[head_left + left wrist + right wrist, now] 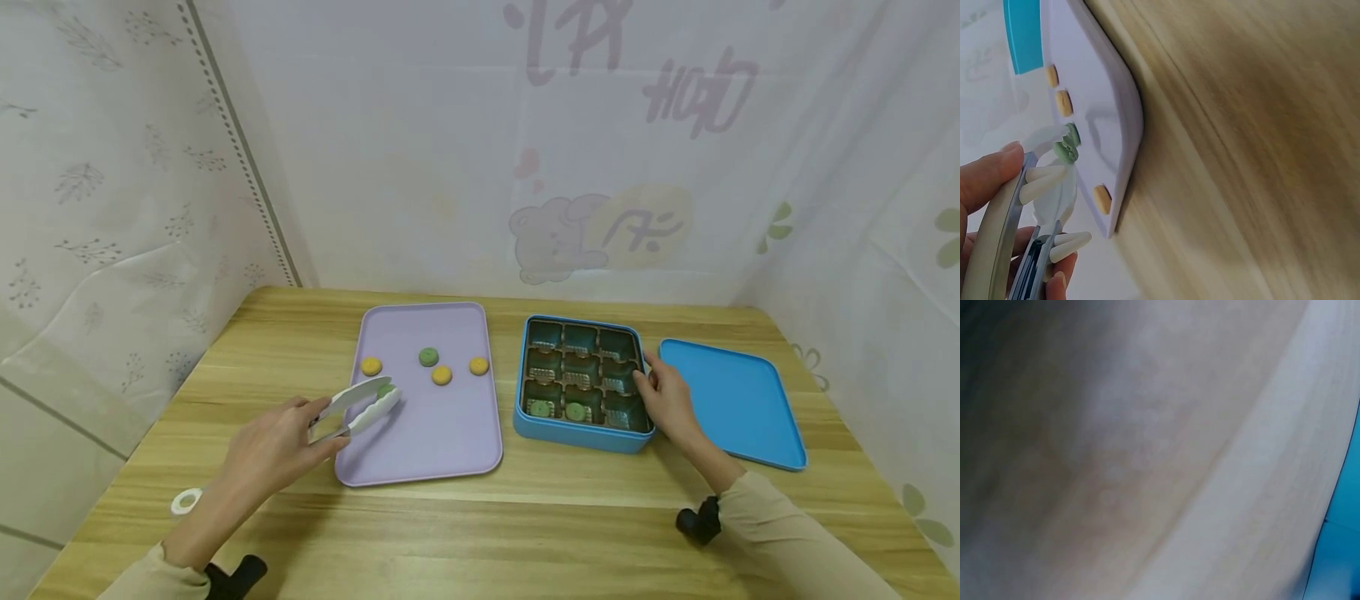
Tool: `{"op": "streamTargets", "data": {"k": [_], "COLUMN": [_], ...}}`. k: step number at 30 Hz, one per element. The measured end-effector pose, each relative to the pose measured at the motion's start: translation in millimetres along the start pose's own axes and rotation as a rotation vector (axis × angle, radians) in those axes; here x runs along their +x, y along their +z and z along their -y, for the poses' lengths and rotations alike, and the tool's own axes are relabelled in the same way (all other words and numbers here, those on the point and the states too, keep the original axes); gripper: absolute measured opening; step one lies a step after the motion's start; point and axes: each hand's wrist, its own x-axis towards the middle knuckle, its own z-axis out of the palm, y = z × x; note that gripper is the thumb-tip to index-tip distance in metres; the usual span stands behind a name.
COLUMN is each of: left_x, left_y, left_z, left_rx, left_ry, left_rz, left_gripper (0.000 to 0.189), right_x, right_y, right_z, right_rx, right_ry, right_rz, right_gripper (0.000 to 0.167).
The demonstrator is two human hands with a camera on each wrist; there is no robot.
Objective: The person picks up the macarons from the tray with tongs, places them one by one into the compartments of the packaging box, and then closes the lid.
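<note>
My left hand (273,446) grips a pair of white-tipped tongs (375,410) above the left part of the lilac tray (435,442). Between the tong tips sits a green macaron (1065,152). Another green macaron (428,357) and three yellow ones, among them a yellow macaron (442,375), lie on the tray. My right hand (667,404) holds the right wall of a blue box (577,435), thumb over the rim. Its dark insert has several compartments; the front row holds a green macaron (539,408) at left and one (576,412) in the middle. The right wrist view is mostly blurred.
A blue lid (738,404) lies flat to the right of the box. Near my left forearm is a white ring (185,501) on the wooden table (465,542). Printed cloth (412,167) hangs behind the table and at both sides.
</note>
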Motion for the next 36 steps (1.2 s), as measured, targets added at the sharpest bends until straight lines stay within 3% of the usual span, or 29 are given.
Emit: {"op": "streamTargets", "data": {"k": [4,18,26,36], "left_x": [3.3,1.5,2.6,24.6], "left_y": [0.7,6.4,5.8,-1.0], "left_z": [-2.7,-0.2,-2.7,-25.4], "left_rx": [0.017,0.006,-0.005,-0.04], "left_ry": [0.015,-0.019,-0.008,0.052], "left_rz": [0.002,0.045,0.025,0.009], "left_gripper": [0.057,0.06,0.058,0.059], "right_x": [0.3,1.1,-0.2,0.5], "right_y": [0,2,2,0], "right_z": [-2,-3,-3,-1], "right_rx": [-0.004,0.008,0.005,0.006], "right_ry": [-0.004,0.01,0.0,0.012], "right_rz": [-0.006,-0.007,-0.005,0.017], "right_gripper": [0.04,0.041,0.04,0.041]}}
